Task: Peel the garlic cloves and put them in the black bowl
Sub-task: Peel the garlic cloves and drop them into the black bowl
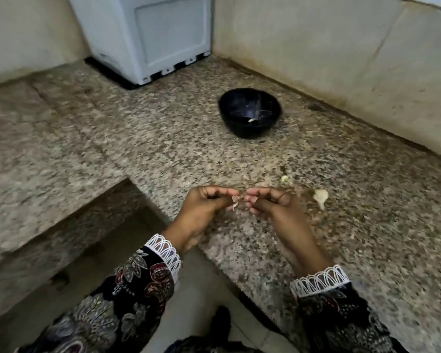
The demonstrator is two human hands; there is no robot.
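Over the near part of the granite counter (163, 154), my left hand (204, 212) and my right hand (273, 207) meet fingertip to fingertip. Between them is a small garlic clove (235, 201) with papery skin hanging down; my left fingers pinch it and my right fingertips pinch at its skin. The black bowl (250, 112) stands farther back near the wall, with one pale peeled clove (251, 120) at its bottom. A pale chunk of garlic (320, 197) lies on the counter to the right of my right hand.
Small bits of garlic skin (284, 178) lie beyond my right hand. A white appliance (148, 36) stands in the back corner. Tiled walls run along the back and right. The counter drops away at a cut-out edge (138, 200) to my left.
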